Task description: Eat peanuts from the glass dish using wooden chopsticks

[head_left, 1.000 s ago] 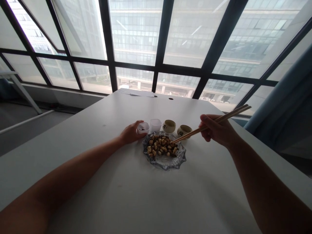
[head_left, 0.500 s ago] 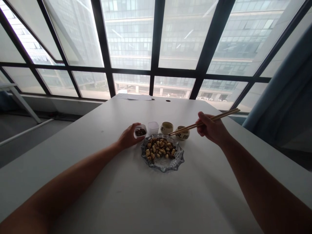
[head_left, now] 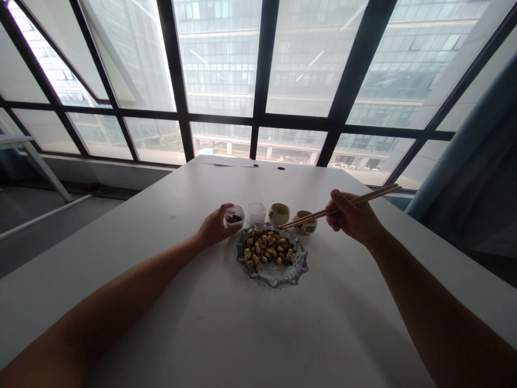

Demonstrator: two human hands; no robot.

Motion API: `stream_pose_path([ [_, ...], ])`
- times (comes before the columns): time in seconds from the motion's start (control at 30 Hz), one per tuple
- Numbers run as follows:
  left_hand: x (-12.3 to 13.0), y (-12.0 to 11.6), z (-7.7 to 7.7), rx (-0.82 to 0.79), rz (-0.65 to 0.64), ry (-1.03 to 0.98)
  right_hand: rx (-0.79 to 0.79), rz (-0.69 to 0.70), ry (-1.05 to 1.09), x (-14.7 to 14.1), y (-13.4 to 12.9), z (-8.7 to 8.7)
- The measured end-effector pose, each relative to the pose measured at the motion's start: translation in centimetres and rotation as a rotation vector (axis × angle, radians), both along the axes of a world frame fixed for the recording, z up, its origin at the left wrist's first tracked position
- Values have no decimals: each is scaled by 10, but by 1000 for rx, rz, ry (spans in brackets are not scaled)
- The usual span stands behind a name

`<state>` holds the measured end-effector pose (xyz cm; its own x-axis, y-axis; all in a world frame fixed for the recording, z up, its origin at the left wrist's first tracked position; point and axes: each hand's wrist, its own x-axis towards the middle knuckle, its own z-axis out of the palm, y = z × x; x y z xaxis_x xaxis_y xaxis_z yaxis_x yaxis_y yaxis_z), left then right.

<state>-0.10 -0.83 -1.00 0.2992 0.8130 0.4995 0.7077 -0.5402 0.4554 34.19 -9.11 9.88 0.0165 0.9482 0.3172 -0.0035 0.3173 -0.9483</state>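
My left hand is closed around a small clear plastic cup holding dark brown pieces, at the left of a scalloped glass dish. Pistachio-like nuts, with darker pieces among them, fill the dish's back and middle. A pair of wooden chopsticks is gripped in my right hand. Their tips reach down-left to the far rim of the dish; I cannot make out anything between them. Behind the dish stand a second clear plastic cup and two cream ceramic cups with dark characters, one left and one right.
Everything rests on a long white table. Sheets of paper lie at its far end, near two dark round holes. Large windows stand beyond, and a blue curtain hangs at the right.
The plastic cup in my left hand is less tilted, and less of its contents shows. The chopstick tips stay by the dish's far rim. The whole view has shifted slightly.
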Motion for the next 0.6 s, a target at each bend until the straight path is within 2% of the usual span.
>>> stream_pose_path([
  [0.17,-4,4,4,-132,76,36,-44,-28,24,-1,3,-3],
  [0.23,-8,8,9,-159,51,38,-61,-41,34,-2,5,-5],
  [0.33,-7,13,25,-111,-20,36,-71,-41,32,-2,8,-10],
  [0.5,22,16,57,-19,-65,212,-83,-45,-10,-2,11,-18],
  [0.6,43,20,67,-60,-104,306,-83,-63,-48,-3,12,-21],
])
